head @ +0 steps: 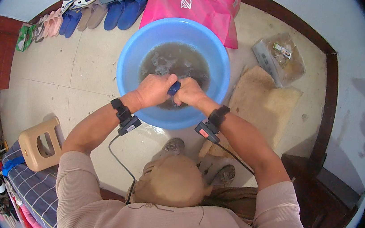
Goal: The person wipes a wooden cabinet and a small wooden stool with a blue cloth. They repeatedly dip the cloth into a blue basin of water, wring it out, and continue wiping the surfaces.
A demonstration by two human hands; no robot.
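A round blue plastic basin stands on the tiled floor before me, holding murky grey water with patches of foam. Over its near half, my left hand and my right hand are close together, both closed on a wet dark blue cloth. Only a small bunched piece of the cloth shows between the fists; the rest is hidden by the fingers. Each wrist wears a black strap with a small device and a cable.
A pink bag lies behind the basin, beside a row of slippers. Right are a flattened cardboard piece and a plastic bag with a box. A beige plastic stool lies tipped at left by a checked cloth surface.
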